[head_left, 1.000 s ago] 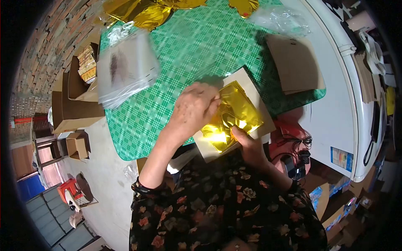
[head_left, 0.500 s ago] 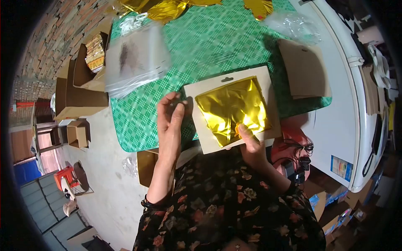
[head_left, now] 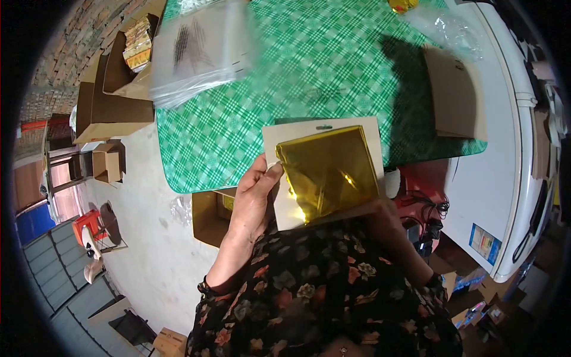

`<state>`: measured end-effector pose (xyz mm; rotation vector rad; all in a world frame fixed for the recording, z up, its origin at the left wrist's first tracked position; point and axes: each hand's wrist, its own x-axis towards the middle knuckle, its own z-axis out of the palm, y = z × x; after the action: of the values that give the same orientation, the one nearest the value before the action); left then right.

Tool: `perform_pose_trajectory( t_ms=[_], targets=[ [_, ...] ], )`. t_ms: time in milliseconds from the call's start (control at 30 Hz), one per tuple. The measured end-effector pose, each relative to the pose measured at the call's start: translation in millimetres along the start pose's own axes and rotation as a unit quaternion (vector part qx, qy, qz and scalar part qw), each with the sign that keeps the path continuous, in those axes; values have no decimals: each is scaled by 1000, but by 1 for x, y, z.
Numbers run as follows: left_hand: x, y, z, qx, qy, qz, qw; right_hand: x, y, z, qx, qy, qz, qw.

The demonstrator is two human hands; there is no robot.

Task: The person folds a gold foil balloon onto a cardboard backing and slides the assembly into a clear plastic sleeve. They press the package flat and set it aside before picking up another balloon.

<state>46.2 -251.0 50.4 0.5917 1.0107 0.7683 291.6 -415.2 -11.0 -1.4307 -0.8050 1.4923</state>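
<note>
One green-checked tabletop (head_left: 333,65) carried one stack of clear bags (head_left: 199,47) at its far left and one stack of brown cards (head_left: 455,95) at its right. Over the near edge I held one backing card (head_left: 285,208) bearing one folded gold foil (head_left: 330,169). My left hand (head_left: 253,199) pinched the card's left edge; my right hand was hidden beneath it, its grip not discernible. Judged step: foil seated on card; next, a bag would need fetching while the foil stayed square.
</note>
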Motion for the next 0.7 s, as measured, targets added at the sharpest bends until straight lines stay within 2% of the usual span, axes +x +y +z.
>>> perform_pose_trajectory(
  t_ms=[33, 67, 100, 167, 267, 300, 433, 600, 700],
  targets=[
    [-2, 1, -9, 5, -19, -28, 999, -4, -12, -10, -161, 26, -35, 986],
    [-5, 0, -13, -6, -18, -38, 999, -5, -15, -10, 12, 48, -6, 999],
    [-8, -1, -16, -18, -18, -49, 998, -6, -18, -9, 187, 79, 13, 979],
    [-10, -9, -12, -12, -4, -34, 999, -6, -16, -26, 159, 93, 22, 983],
    [-16, -12, -5, 11, -37, -57, 998, 4, -26, -21, 143, 118, 17, 982],
    [-14, -17, -7, 18, -71, -30, 997, 6, -28, -19, 114, 127, 17, 985],
    [-21, -19, -5, -1, -45, -55, 997, 8, -30, -11, 82, 126, 67, 986],
    [-23, -15, -11, -46, -64, -25, 997, 9, -45, -1, 60, 137, 58, 987],
    [-21, -16, -10, -50, -38, -44, 997, 10, -53, 6, 52, 158, 64, 984]
  ],
)
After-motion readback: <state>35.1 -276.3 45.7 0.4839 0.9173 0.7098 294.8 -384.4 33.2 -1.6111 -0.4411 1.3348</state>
